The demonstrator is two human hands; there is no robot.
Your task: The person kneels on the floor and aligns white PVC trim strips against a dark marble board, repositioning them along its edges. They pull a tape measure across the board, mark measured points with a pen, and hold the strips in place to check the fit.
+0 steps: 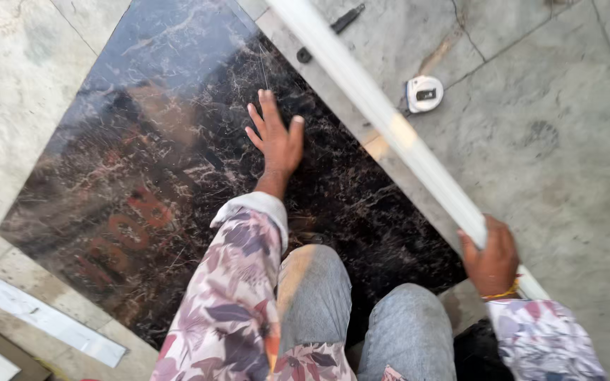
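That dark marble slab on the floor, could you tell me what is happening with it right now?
A person kneels over the dark marble slab, which lies flat on a pale stone floor. Their left hand is pressed flat on the slab's surface, fingers spread. Their right hand grips a long white straightedge that runs diagonally along the slab's right edge. A white tape measure and a black marker lie on the floor just beyond it.
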